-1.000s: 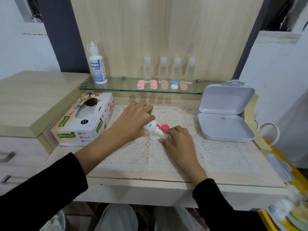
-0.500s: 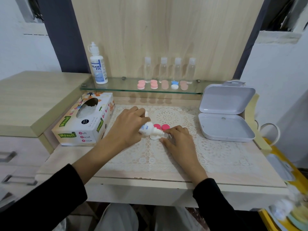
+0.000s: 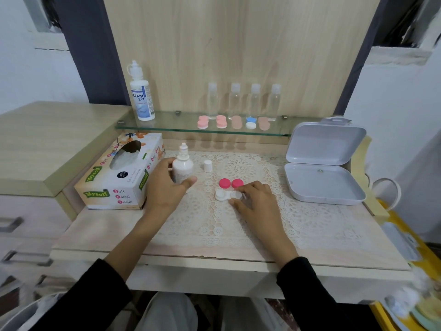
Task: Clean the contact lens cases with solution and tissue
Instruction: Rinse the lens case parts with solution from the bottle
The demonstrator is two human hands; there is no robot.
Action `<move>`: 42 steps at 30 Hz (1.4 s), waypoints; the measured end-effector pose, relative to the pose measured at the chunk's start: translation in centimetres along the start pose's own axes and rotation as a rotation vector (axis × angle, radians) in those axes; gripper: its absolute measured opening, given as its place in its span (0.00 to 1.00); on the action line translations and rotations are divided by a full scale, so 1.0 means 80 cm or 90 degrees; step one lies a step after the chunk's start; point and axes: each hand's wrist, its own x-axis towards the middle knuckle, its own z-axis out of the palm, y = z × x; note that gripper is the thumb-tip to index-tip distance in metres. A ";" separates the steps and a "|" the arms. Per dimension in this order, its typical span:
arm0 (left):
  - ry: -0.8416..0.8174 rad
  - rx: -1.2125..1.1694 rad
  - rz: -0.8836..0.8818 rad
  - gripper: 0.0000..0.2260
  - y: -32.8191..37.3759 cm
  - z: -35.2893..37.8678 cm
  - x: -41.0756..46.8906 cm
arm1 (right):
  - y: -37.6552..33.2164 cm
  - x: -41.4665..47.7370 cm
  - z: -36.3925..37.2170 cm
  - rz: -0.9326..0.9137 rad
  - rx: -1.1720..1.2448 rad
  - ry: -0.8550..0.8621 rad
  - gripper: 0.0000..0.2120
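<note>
A white contact lens case (image 3: 223, 195) lies open on the lace mat, its two pink caps (image 3: 230, 183) just behind it. My right hand (image 3: 256, 200) holds the case's right end with fingertips and thumb. My left hand (image 3: 165, 187) grips a small white solution bottle (image 3: 182, 164), which stands upright on the mat next to the tissue box (image 3: 119, 174). The bottle's white cap (image 3: 208, 166) stands loose to its right.
A glass shelf (image 3: 181, 126) at the back carries a large Dream Eye solution bottle (image 3: 141, 94), several clear small bottles and several closed lens cases (image 3: 235, 122). An open grey plastic box (image 3: 322, 170) sits at the right. A yellow tray (image 3: 405, 295) lies off the lower right.
My left hand has carried the small bottle from above the lens case leftward and set it upright beside the tissue box. My right hand stays on the case.
</note>
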 end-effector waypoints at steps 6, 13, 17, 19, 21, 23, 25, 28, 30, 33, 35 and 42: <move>0.000 -0.068 -0.012 0.27 -0.007 0.006 -0.002 | 0.001 0.000 0.000 -0.005 0.002 0.004 0.12; 0.059 -0.151 -0.019 0.35 -0.005 0.013 -0.022 | 0.001 0.000 0.000 -0.002 0.004 -0.001 0.12; 0.209 -0.097 0.160 0.23 0.025 0.007 -0.050 | 0.000 -0.001 0.000 -0.006 0.011 0.004 0.12; 0.142 -0.068 0.243 0.18 0.034 0.010 -0.055 | 0.001 -0.001 0.000 -0.005 0.015 0.012 0.12; 0.026 -0.018 0.274 0.18 0.034 0.017 -0.053 | 0.000 -0.002 0.000 -0.004 0.016 0.013 0.12; -0.078 0.034 0.279 0.21 0.031 0.027 -0.045 | -0.001 -0.002 0.001 -0.004 0.015 0.011 0.12; -0.165 0.076 0.280 0.23 0.027 0.037 -0.034 | -0.001 -0.001 0.001 -0.001 0.016 0.008 0.12; -0.276 0.133 0.326 0.23 0.025 0.048 -0.017 | -0.001 -0.001 0.000 0.001 0.026 0.007 0.11; -0.315 0.170 0.336 0.23 0.026 0.051 -0.011 | -0.001 -0.001 0.000 0.002 0.029 0.006 0.11; -0.307 0.251 0.334 0.20 0.026 0.056 -0.003 | -0.001 -0.001 0.000 0.002 0.028 0.005 0.12; -0.287 0.269 0.332 0.17 0.022 0.058 0.000 | -0.001 -0.001 -0.001 0.002 0.026 0.005 0.13; -0.226 0.266 0.356 0.12 0.009 0.055 -0.008 | 0.003 0.001 0.002 0.010 0.019 0.000 0.12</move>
